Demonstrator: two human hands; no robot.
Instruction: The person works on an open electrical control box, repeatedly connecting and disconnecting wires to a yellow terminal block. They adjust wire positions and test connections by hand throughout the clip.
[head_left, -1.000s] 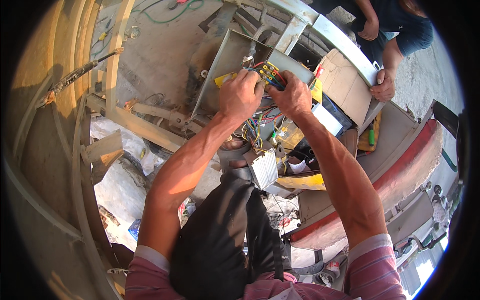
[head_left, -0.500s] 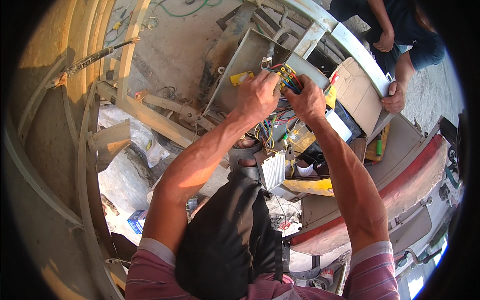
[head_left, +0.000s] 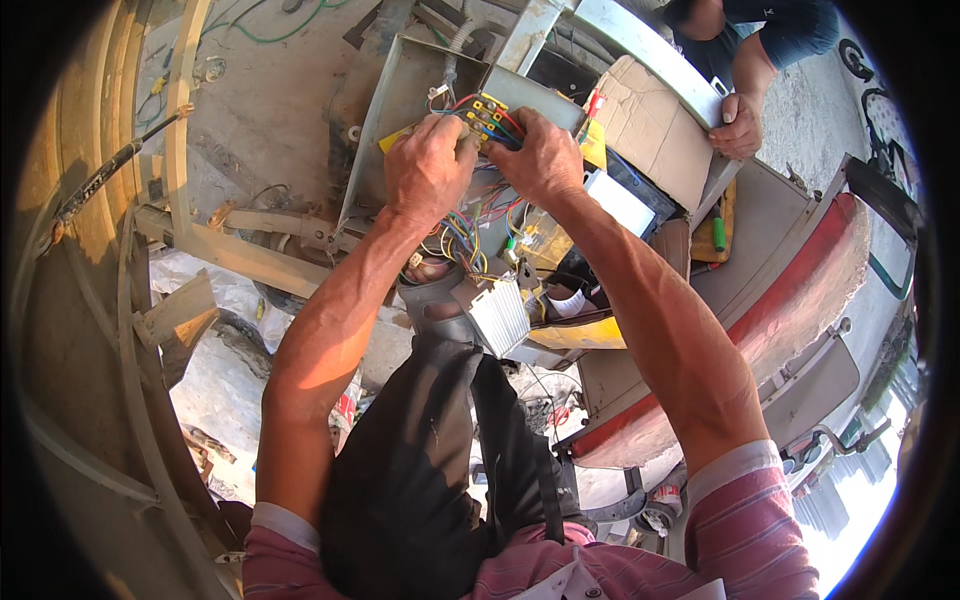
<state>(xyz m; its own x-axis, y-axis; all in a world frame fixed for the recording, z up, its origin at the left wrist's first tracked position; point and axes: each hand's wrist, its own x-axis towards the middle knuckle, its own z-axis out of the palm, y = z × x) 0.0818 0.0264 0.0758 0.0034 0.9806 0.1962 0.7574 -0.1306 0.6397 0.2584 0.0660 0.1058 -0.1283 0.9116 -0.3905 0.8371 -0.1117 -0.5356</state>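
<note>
A dark terminal block (head_left: 488,112) with yellow-framed screw terminals and red, blue and green wires sits between my hands, over a grey metal box (head_left: 375,150). My left hand (head_left: 428,168) is curled at its near left side, fingertips pinched together; what they grip is hidden. With thumb and forefinger, my right hand (head_left: 545,160) grips the block's right side, where the wires leave it. Below hangs a tangle of coloured wires (head_left: 462,238). A silver finned controller box (head_left: 498,318) rests tilted close to my feet.
At the right lie a cardboard sheet (head_left: 655,125), a battery-like black box (head_left: 640,200) and a green-handled tool (head_left: 719,232). A co-worker's hand (head_left: 737,128) rests on the metal frame (head_left: 650,55). Yellowish frame bars (head_left: 185,110) stand at left.
The view has shifted, so the whole scene sits farther left and slightly higher. Both my hands stay at the terminal block. The co-worker leans differently, one hand still on the frame.
</note>
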